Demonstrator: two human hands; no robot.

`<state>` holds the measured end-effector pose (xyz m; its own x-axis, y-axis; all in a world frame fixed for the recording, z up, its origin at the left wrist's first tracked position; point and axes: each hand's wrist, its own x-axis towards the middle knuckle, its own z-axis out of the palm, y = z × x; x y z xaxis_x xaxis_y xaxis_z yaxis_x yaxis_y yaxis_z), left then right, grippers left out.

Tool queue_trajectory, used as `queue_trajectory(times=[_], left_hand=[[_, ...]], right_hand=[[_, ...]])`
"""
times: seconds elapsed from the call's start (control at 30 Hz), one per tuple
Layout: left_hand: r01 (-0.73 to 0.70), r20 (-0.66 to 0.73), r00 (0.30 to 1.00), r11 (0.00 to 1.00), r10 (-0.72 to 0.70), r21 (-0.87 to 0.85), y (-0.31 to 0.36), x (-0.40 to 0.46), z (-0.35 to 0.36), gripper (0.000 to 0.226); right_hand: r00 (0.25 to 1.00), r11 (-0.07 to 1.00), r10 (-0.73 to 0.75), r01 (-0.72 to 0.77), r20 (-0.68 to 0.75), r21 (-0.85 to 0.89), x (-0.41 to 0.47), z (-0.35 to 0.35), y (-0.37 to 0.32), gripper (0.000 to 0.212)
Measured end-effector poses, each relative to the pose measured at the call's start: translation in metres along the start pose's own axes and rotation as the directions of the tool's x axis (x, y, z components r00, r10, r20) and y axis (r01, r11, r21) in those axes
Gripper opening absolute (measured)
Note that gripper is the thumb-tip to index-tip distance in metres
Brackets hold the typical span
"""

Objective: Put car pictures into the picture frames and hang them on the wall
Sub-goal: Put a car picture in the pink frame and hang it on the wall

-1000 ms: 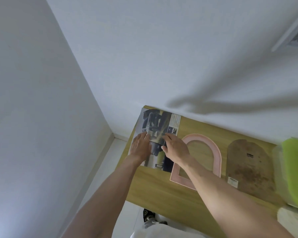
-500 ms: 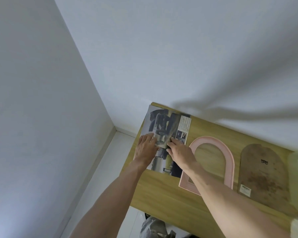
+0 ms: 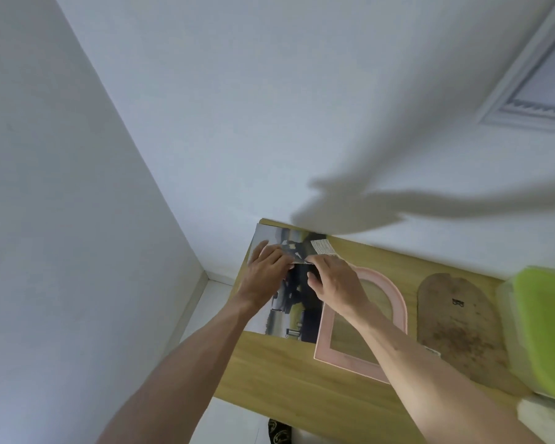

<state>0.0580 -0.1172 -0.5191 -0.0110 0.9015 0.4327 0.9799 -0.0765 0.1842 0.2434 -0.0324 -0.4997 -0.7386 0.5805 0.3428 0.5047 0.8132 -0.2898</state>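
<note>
Close together, both hands, working one folded sheet at the far left corner of the wooden table [image 3: 302,395]. Left hand [image 3: 265,272] lying across the car picture [image 3: 293,302], fingers curled over a raised flap of the paper and pinching its edge from the left. Right hand [image 3: 334,282] just beside it, fingertips nipping the same flap from the right, thumb tucked under toward the page. Nearly touching at the fingertips, with the fold held between them. Cannot tell whether the flap is a separate sheet or part of the same page.

Under the hands, the rest of the picture flat on the tabletop: dark vehicle shapes, a pale strip along the left edge, a small block of text near the far right corner. Far edge of the paper right against the wall [image 3: 269,107].

Just right of the picture, touching or nearly touching its edge, an arched pink picture frame [image 3: 398,302] lying flat and open, wood showing through the middle, partly crossed by the right forearm. Further right, apart from the frame, an arched brown backing board [image 3: 462,328] also flat, with a small metal hanger near its upper part. Beyond that, at the right margin, a blurred lime-green container [image 3: 548,331]. High on the right, a white framed panel [image 3: 532,81] on the wall.
</note>
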Motion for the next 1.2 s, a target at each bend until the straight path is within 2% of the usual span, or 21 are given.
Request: queue_trajectory(times=[0.07,0.13,0.2,0.27,0.33,0.43,0.57,0.7,0.8,0.9,1.0,1.1,1.2], left_hand=[[0.038,-0.032,0.999,0.995,-0.041,-0.087,0.016,0.02,-0.016,0.015],[0.216,-0.004,0.975,0.948,-0.223,-0.233,0.031,0.039,-0.033,0.022],[0.389,0.061,0.916,0.839,-0.397,-0.381,0.042,0.056,-0.047,0.032],[0.461,0.085,0.867,0.727,-0.49,-0.509,0.046,0.073,-0.057,0.043],[0.502,0.119,0.822,0.61,-0.557,-0.613,0.052,0.089,-0.065,0.049],[0.548,0.208,0.79,0.512,-0.577,-0.661,0.071,0.102,-0.069,0.043],[0.585,0.324,0.751,0.351,-0.576,-0.731,0.093,0.103,-0.053,0.038],[0.623,0.425,0.745,0.309,-0.514,-0.719,0.117,0.097,-0.038,0.024],[0.636,0.454,0.75,0.335,-0.48,-0.696,0.125,0.087,-0.022,0.027],[0.699,0.513,0.71,0.396,-0.482,-0.595,0.129,0.072,-0.005,0.028],[0.749,0.568,0.661,0.475,-0.49,-0.462,0.132,0.047,0.01,0.028],[0.76,0.591,0.631,0.554,-0.503,-0.339,0.133,0.022,0.026,0.035],[0.747,0.619,0.617,0.608,-0.486,-0.267,0.134,0.007,0.037,0.041]], right_hand=[[0.998,0.996,0.051,-0.047,-0.043,0.081,0.007,-0.014,0.002,0.023],[0.983,0.969,0.165,-0.146,-0.082,0.197,0.011,-0.031,0.006,0.022],[0.965,0.933,0.233,-0.188,-0.116,0.307,0.012,-0.052,0.013,0.023],[0.935,0.858,0.332,-0.246,-0.122,0.451,0.009,-0.075,0.019,0.023],[0.875,0.736,0.477,-0.345,-0.085,0.583,0.005,-0.096,0.029,0.023],[0.765,0.552,0.643,-0.442,-0.023,0.707,-0.006,-0.12,0.049,0.024],[0.58,0.243,0.811,-0.461,0.082,0.854,-0.031,-0.143,0.07,0.023],[0.432,0.083,0.889,-0.479,0.152,0.874,-0.06,-0.139,0.089,0.026],[0.386,0.091,0.908,-0.561,0.163,0.823,-0.08,-0.126,0.092,0.023],[0.397,0.167,0.897,-0.712,0.195,0.682,-0.103,-0.106,0.092,0.019],[0.43,0.286,0.873,-0.834,0.23,0.473,-0.127,-0.075,0.093,0.021],[0.453,0.387,0.854,-0.882,0.257,0.269,-0.147,-0.05,0.088,0.027],[0.464,0.436,0.843,-0.886,0.274,0.158,-0.159,-0.037,0.08,0.029]])
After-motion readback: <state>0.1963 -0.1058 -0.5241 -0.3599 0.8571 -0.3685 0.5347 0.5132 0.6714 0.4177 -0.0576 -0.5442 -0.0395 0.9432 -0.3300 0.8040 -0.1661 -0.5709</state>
